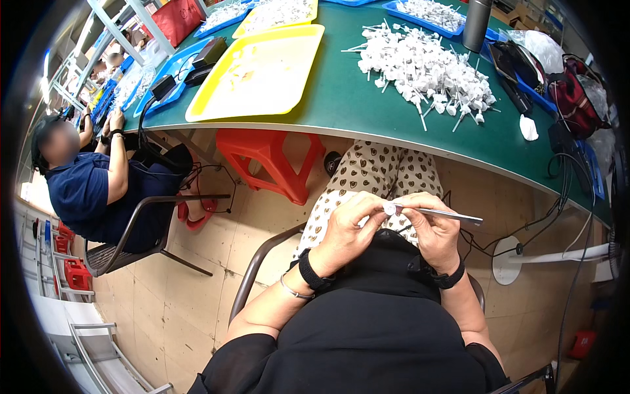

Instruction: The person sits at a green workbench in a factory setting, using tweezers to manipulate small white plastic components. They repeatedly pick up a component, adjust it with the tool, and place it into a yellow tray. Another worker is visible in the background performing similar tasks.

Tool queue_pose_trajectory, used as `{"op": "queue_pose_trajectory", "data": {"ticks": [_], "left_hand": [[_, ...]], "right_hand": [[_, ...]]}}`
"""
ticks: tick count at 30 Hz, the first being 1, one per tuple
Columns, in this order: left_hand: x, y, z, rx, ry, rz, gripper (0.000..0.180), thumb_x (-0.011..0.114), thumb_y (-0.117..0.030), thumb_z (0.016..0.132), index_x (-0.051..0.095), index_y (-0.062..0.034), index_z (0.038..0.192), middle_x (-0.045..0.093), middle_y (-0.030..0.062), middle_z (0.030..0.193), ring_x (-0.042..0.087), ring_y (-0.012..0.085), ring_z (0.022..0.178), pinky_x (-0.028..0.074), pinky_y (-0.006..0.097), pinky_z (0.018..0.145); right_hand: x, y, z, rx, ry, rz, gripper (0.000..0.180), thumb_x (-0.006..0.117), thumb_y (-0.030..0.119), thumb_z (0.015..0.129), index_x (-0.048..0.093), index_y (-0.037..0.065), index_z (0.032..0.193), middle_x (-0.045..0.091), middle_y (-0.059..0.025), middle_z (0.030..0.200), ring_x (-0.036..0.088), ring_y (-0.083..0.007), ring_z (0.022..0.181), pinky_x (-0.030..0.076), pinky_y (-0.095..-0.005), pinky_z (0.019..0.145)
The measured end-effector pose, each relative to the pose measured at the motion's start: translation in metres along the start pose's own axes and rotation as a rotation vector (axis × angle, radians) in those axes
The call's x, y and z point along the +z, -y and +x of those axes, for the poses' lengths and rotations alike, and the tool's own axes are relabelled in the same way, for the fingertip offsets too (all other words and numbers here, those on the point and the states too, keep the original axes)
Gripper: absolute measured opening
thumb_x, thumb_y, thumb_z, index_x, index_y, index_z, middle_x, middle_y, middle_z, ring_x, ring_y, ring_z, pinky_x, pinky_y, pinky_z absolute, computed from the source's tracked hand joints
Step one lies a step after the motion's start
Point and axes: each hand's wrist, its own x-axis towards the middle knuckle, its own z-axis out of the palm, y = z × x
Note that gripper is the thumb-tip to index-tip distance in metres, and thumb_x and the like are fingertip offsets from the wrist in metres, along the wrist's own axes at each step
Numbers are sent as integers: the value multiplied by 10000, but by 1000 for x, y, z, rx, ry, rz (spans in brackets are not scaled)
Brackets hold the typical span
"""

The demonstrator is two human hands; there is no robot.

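Over my lap, my left hand (348, 230) pinches a small white plastic part (390, 208) between thumb and fingertips. My right hand (433, 233) is closed around a slim grey metal tool (456, 215), whose long end sticks out to the right. The tool's working tip meets the white part, hidden partly by my fingers, so its exact kind does not show. On the green table (354, 118) ahead lies a heap of similar white parts with thin stems (426, 69).
A yellow tray (305, 49) with a few tiny bits lies left of the heap. A dark bottle (477, 26) and bags (577, 92) stand at right. A red stool (262, 148) is under the table, cables (561, 190) hang right. Another person (111, 177) sits at left.
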Motion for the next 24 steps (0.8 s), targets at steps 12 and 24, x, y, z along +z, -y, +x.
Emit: {"op": "queue_pose_trajectory", "data": {"ticks": [12, 24], "left_hand": [[1, -1, -1, 27, -3, 30, 205, 740, 52, 854, 706, -32, 1038, 705, 108, 923, 696, 295, 835, 556, 359, 731], [3, 0, -1, 70, -34, 105, 188, 737, 34, 860, 693, -34, 1030, 705, 112, 923, 698, 314, 826, 558, 378, 719]], "right_hand": [[0, 0, 2, -64, 24, 36, 97, 733, 1, 939, 732, -22, 1034, 746, -104, 960, 702, -200, 841, 553, -312, 738], [5, 9, 7, -141, 44, -151, 97, 740, 13, 922, 743, -1, 1018, 744, -90, 944, 704, -226, 837, 557, -326, 742]]}}
